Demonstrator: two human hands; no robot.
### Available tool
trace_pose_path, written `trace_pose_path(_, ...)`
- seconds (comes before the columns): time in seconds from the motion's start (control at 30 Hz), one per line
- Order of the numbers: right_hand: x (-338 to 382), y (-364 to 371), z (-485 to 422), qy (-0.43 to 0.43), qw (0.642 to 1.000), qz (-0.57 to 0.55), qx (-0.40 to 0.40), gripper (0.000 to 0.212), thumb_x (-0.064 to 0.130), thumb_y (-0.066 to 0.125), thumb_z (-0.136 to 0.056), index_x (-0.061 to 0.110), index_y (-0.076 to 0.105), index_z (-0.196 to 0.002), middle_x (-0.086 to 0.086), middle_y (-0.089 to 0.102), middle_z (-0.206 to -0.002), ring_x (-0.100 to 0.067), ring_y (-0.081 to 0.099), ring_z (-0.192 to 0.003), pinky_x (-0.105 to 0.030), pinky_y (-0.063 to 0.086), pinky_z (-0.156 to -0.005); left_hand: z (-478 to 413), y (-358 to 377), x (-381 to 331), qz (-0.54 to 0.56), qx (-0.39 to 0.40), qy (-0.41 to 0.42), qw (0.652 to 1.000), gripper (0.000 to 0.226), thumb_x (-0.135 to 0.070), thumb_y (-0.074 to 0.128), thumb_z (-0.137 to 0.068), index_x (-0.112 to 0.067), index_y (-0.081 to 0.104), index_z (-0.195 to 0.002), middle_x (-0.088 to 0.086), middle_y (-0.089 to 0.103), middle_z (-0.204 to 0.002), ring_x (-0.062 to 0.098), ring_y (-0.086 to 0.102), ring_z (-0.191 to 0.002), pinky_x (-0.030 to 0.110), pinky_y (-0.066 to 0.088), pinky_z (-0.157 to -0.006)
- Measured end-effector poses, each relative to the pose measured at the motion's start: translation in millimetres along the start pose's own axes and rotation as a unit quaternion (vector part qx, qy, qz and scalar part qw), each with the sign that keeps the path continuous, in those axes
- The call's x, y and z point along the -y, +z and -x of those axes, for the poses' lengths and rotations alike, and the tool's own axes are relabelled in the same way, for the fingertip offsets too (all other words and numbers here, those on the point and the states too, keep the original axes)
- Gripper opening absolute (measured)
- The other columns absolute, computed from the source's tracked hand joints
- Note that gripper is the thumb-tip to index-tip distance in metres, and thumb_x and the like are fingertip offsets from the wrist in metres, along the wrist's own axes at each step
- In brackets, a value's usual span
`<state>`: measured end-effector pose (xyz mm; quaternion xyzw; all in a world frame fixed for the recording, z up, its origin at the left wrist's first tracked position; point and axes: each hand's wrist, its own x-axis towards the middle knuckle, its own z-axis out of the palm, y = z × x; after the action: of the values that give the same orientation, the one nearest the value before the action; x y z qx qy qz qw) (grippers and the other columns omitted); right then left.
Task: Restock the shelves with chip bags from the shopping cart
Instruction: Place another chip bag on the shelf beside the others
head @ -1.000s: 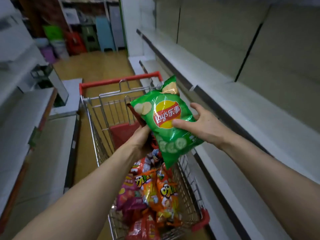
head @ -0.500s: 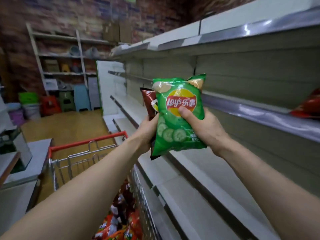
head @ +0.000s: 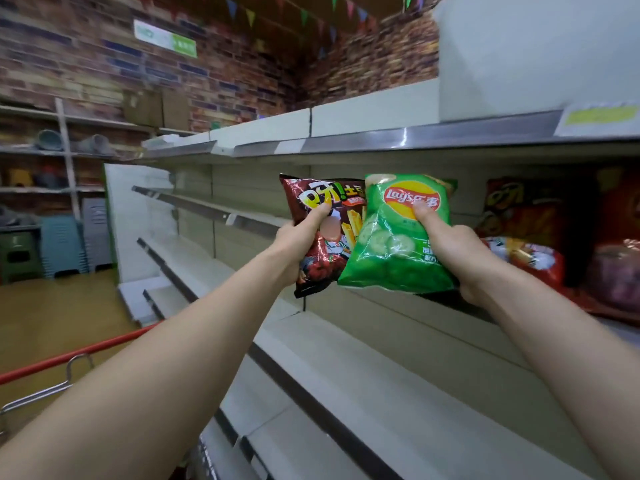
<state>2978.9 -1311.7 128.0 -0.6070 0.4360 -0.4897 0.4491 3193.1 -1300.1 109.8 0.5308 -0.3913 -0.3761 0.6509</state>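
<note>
My left hand (head: 298,240) grips a dark red bag of potato sticks (head: 332,209), thumb pressed on its front. My right hand (head: 460,251) grips a green Lay's cucumber chip bag (head: 398,251), thumb on the yellow logo. Both bags are held upright, side by side and overlapping a little, in front of the upper shelf (head: 446,303) of the white shelving. Red and orange chip bags (head: 526,233) stand on that shelf to the right. Only the red handle (head: 69,356) and a bit of wire of the shopping cart show at bottom left.
Lower white shelves (head: 363,372) run below my arms toward the left. A top shelf with a metal price rail (head: 415,138) hangs above the bags. Brick wall, a far rack with basins and stacked plastic stools (head: 62,244) lie at the left, beyond a wooden floor.
Both hands have risen from the cart to shelf height. The two bags, earlier stacked one behind the other, are now separated side by side. The view has swung up and right.
</note>
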Motion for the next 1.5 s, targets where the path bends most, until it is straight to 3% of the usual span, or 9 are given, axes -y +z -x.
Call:
trace_pose_path(0.27,1,-21,-26,0.039,0.998,0.028,-0.044,0.087,0.078,0.056,-0.073,0.009,0.058,-0.126,-0.011,0.067,-0.115,-0.03,0.066,-0.101,-0.044,0.051,-0.095,-47,39,-17,-0.015,0.093,-0.009,0.996,0.051,-0.051,0.072,-0.079,-0.01,0.064,-0.108,0.008,0.076,-0.081,0.023,0.073,-0.069,0.035,0.06,-0.065)
trace_pose_path(0.5,0,-20,-60,0.066,0.992,-0.013,-0.108,0.053,0.054,0.057,-0.088,0.005,0.063,-0.108,-0.013,0.073,-0.091,-0.025,0.071,-0.069,-0.027,0.055,-0.054,-105,67,-19,-0.027,0.144,-0.022,0.989,0.079,-0.06,0.078,-0.06,-0.007,0.062,-0.117,0.013,0.075,-0.093,0.03,0.073,-0.084,0.048,0.057,-0.086)
trace_pose_path(0.67,-10,-4,-85,0.082,0.984,-0.029,-0.156,0.051,0.049,0.062,-0.083,0.006,0.062,-0.111,-0.014,0.073,-0.094,-0.026,0.072,-0.071,-0.033,0.059,-0.062,-146,71,-15,-0.052,0.166,-0.037,0.984,0.036,-0.042,0.067,-0.084,-0.008,0.061,-0.094,0.012,0.071,-0.079,0.026,0.069,-0.065,0.038,0.058,-0.072)
trace_pose_path(0.77,-15,10,-101,0.065,0.974,0.003,-0.218,0.055,0.045,0.066,-0.085,-0.001,0.057,-0.114,-0.014,0.069,-0.094,-0.025,0.069,-0.074,-0.025,0.051,-0.054,-172,65,-9,-0.013,0.162,-0.062,0.985,0.035,-0.039,0.064,-0.088,-0.005,0.063,-0.097,0.015,0.07,-0.085,0.026,0.068,-0.058,0.035,0.059,-0.06)
trace_pose_path(0.87,-18,17,-116,0.051,0.958,0.051,-0.278,0.044,0.037,0.06,-0.092,-0.002,0.058,-0.113,-0.014,0.064,-0.095,-0.03,0.064,-0.085,-0.029,0.05,-0.069,-194,56,-5,0.067,0.165,-0.12,0.977,0.046,-0.044,0.059,-0.091,-0.004,0.063,-0.112,0.019,0.07,-0.099,0.026,0.069,-0.053,0.038,0.057,-0.044)
trace_pose_path(1.0,-21,16,-130,0.068,0.942,0.098,-0.315,0.052,0.039,0.054,-0.096,-0.001,0.052,-0.128,-0.012,0.053,-0.11,-0.03,0.053,-0.104,-0.032,0.042,-0.088,-216,50,-2,0.135,0.15,-0.163,0.966,0.06,-0.054,0.059,-0.087,-0.004,0.063,-0.12,0.019,0.072,-0.1,0.032,0.072,-0.08,0.04,0.058,-0.053)
trace_pose_path(1.13,-23,20,-145,0.09,0.945,0.092,-0.302,0.061,0.047,0.054,-0.095,0.003,0.044,-0.136,-0.01,0.053,-0.124,-0.028,0.051,-0.105,-0.031,0.04,-0.081,-207,66,-4,0.154,0.252,-0.164,0.941,0.047,-0.053,0.052,-0.091,-0.009,0.066,-0.099,0.014,0.072,-0.07,0.024,0.07,-0.054,0.032,0.054,-0.056)
trace_pose_path(1.27,-27,20,-157,0.058,0.943,0.081,-0.319,0.06,0.042,0.056,-0.095,0.007,0.041,-0.142,-0.012,0.048,-0.142,-0.032,0.049,-0.124,-0.035,0.045,-0.094,-192,93,-1,0.197,0.342,-0.167,0.904,0.046,-0.048,0.052,-0.092,-0.006,0.069,-0.095,0.017,0.073,-0.08,0.028,0.071,-0.06,0.038,0.058,-0.05)
trace_pose_path(1.5,-25,-2,-180,0.071,0.941,0.109,-0.311,0.045,0.018,0.048,-0.101,-0.002,0.04,-0.14,-0.018,0.046,-0.143,-0.032,0.044,-0.129,-0.026,0.037,-0.09,-200,128,7,0.23,0.335,-0.14,0.903,0.041,-0.044,0.053,-0.093,-0.009,0.066,-0.108,0.015,0.074,-0.078,0.027,0.072,-0.062,0.036,0.059,-0.055)
